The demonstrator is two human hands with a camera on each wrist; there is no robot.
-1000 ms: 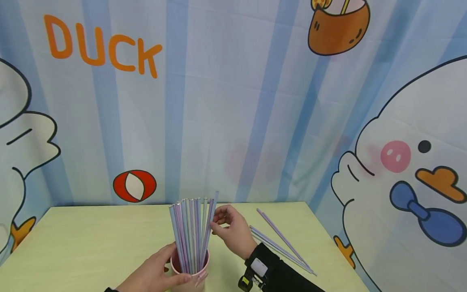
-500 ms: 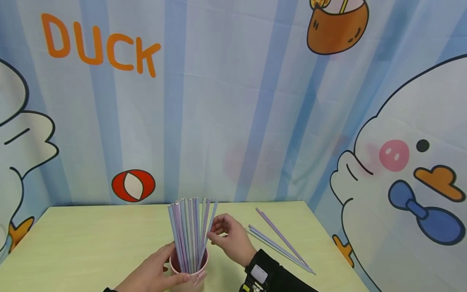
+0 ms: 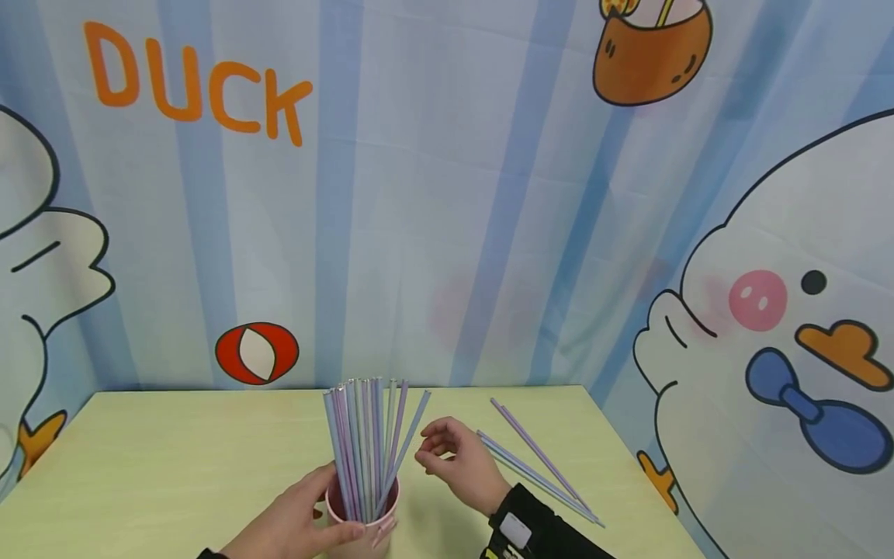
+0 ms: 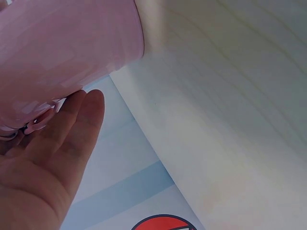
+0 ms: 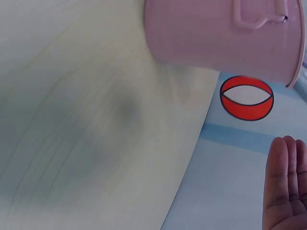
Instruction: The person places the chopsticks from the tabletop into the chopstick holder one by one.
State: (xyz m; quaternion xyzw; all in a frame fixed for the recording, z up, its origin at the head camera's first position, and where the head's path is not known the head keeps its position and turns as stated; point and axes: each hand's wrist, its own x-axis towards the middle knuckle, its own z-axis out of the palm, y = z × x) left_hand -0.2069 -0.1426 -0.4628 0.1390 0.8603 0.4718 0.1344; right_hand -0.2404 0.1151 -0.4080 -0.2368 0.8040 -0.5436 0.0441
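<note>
A small pink metal pail (image 3: pixel 359 541) with a side handle (image 5: pixel 259 21) stands upright near the table's front. It holds a bundle of blue, purple and greenish drinking straws (image 3: pixel 359 450). My left hand (image 3: pixel 296 514) grips the pail from the left, thumb across its front; in the left wrist view the fingers (image 4: pixel 88 117) lie against its wall. One blue straw (image 3: pixel 412 428) leans out to the right, apart from the bundle's top. My right hand (image 3: pixel 462 466) hovers just right of that straw with fingers loosely bent, holding nothing.
Several loose straws lie on the pale wooden table (image 3: pixel 209 450) to the right: purple ones (image 3: pixel 538 452) and bluish ones (image 3: pixel 513 460), their near ends converging. A striped cloth backdrop (image 3: pixel 419 194) with duck drawings rises behind the table's back edge.
My right hand lowered a blue straw into the pail, let go of it and drew back to the right. The straw now leans further right. My left hand has stayed on the pail.
</note>
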